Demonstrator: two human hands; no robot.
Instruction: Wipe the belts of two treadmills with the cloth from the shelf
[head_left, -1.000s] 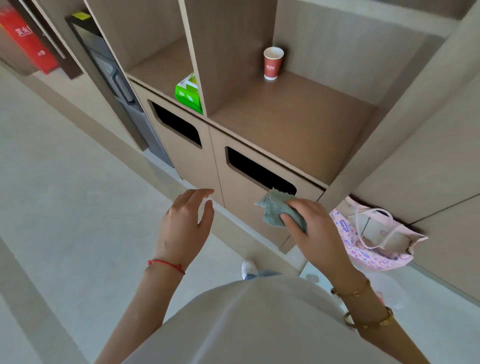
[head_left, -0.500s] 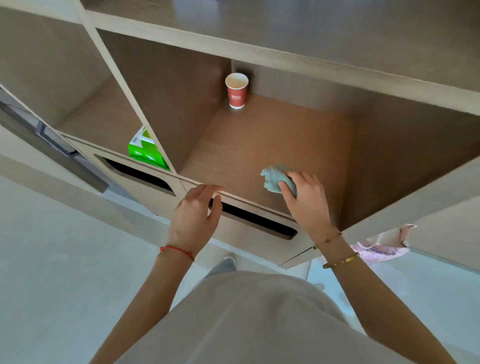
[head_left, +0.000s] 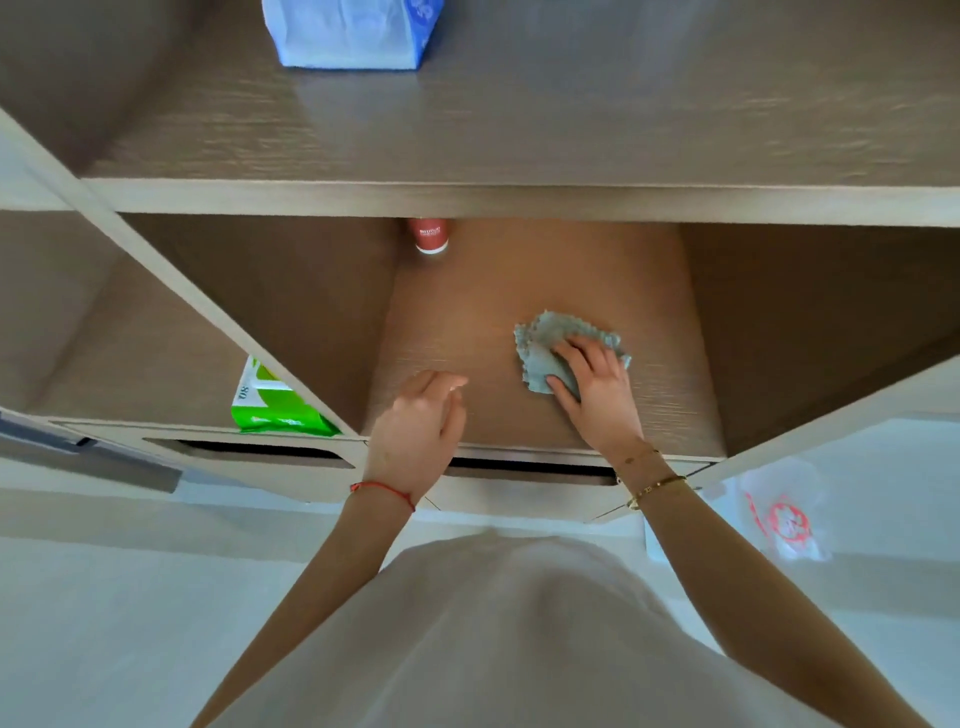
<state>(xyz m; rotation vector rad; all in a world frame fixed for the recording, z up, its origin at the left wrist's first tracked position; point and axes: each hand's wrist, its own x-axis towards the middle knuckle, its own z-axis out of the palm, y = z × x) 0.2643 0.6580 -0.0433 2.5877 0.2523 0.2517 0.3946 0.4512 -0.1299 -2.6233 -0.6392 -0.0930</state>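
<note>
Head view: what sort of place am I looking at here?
Probably a shared storage nook in a gym or office, though no treadmill shows. Built-in wooden shelf unit with open cubbies, a paper cup, tissue packs. The right hand grips the cloth on the shelf board.

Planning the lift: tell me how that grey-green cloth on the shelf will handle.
The cloth lies crumpled under the right hand, so it is probably floppy and will droop. It looks thin, likely light. Its nubbly edge suggests decent grip.
</note>
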